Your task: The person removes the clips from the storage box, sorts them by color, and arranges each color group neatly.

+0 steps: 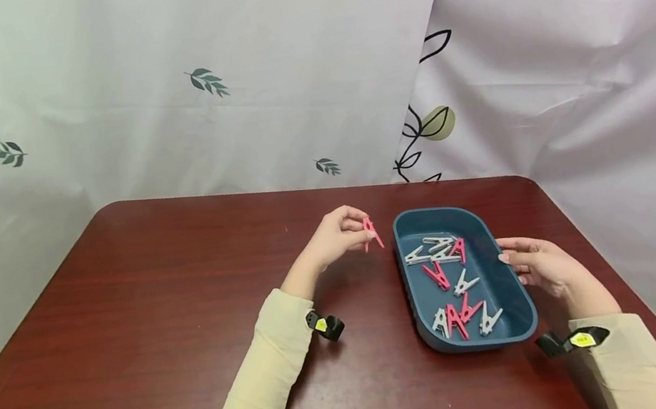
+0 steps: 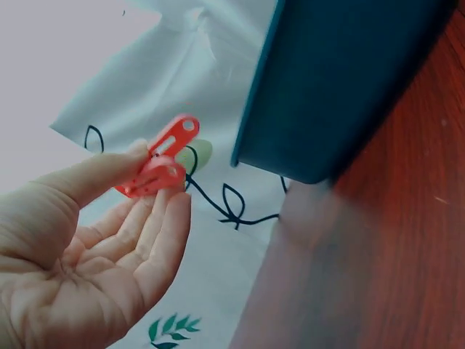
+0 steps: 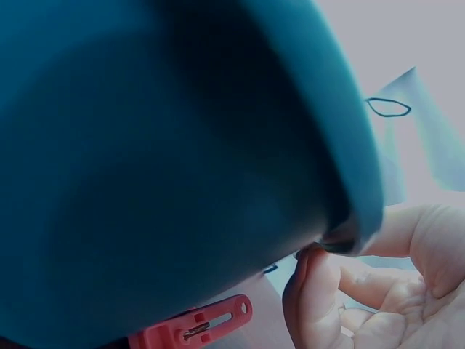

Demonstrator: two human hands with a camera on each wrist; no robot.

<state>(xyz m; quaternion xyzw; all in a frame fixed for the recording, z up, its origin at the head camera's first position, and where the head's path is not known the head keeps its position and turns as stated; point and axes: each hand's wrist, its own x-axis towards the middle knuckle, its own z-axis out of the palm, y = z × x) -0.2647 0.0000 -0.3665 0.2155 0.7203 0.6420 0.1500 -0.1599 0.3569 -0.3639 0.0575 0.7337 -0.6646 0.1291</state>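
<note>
A small pink plastic clothespin (image 1: pixel 371 233) is pinched between thumb and fingertips of the left hand (image 1: pixel 336 234), raised just left of the oblong dark-teal plastic tray (image 1: pixel 515 296). The right hand (image 1: pixel 543 264) rests against the tray's right wall, fingers fairly straight, grasping nothing. Inside the tray lie pink and white clothespins (image 1: pixel 452 285). The tray stands on a reddish-brown wooden table (image 1: pixel 127 325).

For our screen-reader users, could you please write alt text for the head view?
A left hand pinches a pink peg above a brown table, beside a blue tray of pink and white pegs. The right hand rests against the tray's far side.
</note>
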